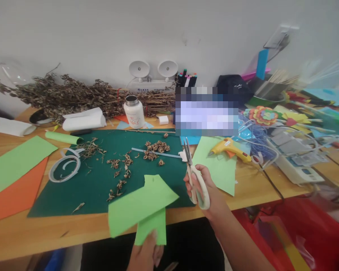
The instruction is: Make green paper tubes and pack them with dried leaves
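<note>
My left hand (145, 253) sits low at the frame's bottom edge, fingers pinched on a light green paper piece (141, 205) that is partly cut and folded, held above the table's front edge. My right hand (202, 186) grips white-handled scissors (194, 175), blades nearly closed and pointing away toward the far side. The scissors are to the right of the paper and apart from it. Beneath both lies a dark green cutting mat (101, 180) scattered with dried plant bits (155, 148).
A yellow glue gun (230, 148) rests on another green sheet (219, 165) at the right. Green and orange sheets (14, 177) lie at the left, with a tape ring (64, 167). A white bottle (134, 111), paper rolls, dried branches (73, 96) and craft clutter line the back.
</note>
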The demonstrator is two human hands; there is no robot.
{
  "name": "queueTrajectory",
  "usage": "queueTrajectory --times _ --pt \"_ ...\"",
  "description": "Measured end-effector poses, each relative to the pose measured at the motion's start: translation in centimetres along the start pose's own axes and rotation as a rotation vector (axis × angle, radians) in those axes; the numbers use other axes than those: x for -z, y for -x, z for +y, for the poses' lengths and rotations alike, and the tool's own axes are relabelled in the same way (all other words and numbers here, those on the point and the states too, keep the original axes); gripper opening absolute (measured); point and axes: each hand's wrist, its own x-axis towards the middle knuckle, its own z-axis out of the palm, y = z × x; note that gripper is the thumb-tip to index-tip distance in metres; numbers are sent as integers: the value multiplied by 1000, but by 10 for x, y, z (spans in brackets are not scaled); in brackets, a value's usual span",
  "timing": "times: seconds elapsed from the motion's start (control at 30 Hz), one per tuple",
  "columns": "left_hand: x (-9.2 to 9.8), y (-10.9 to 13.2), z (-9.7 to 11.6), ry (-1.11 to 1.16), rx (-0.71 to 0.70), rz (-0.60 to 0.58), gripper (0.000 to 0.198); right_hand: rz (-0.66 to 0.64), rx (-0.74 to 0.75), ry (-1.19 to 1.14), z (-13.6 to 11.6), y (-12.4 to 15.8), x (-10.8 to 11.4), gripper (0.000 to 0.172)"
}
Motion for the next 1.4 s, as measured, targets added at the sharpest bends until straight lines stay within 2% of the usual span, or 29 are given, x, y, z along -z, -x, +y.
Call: queueTrajectory --times 0.13,0.2,0.3,0.4,0.53,0.6,0.67,0.73,0.77,0.83,0.87,0.93,1.0,1.03,1.07,1.13,1.3,1.37,1.4 --pt "-13 -4 24 74 0 99 51 -12 -2 62 3 0 17 41" --pt "-18 -6 34 131 34 99 51 -55 6 110 7 4 24 37" --pt "-20 -8 40 284 208 14 49 -168 1 186 15 17 32 33" --pt "-19 -9 32 406 307 -121 47 -220 -35 213 23 34 40 36" --pt "-19 -5 14 376 325 -272 46 -112 -56 195 32 52 54 40" --pt "-17 2 12 171 232 -276 47 -87 -62 204 35 57 59 42" --pt "-12 10 18 -242 -46 -204 42 -60 -69 203 38 62 61 44" --pt "-4 15 31 -783 -451 -114 29 -17 -59 181 40 66 59 46" --pt "2 16 38 -1017 -591 -93 23 -2 -51 169 41 68 57 46" --pt "14 12 54 -1343 -775 15 18 8 -30 145 45 71 54 48" --pt "21 7 61 -1462 -809 98 20 3 -24 131 47 72 53 49" --pt "36 -4 74 -1653 -757 302 30 -28 -14 98 53 72 54 49" --pt "52 -15 85 -1776 -590 507 48 -83 2 78 58 72 55 48" --pt "59 -20 90 -1812 -502 572 58 -101 12 75 61 72 56 48" --pt "66 -24 94 -1843 -418 581 67 -106 24 77 63 72 55 49" --pt "75 -31 104 -1894 -355 544 72 -70 49 85 65 73 53 54" --pt "82 -29 136 -1922 -421 491 41 -11 104 113 66 78 44 63" --pt "81 -17 149 -1778 -397 564 39 -22 97 124 68 77 45 69" --pt "79 -10 152 -1648 -393 639 39 -39 86 140 70 75 47 74"
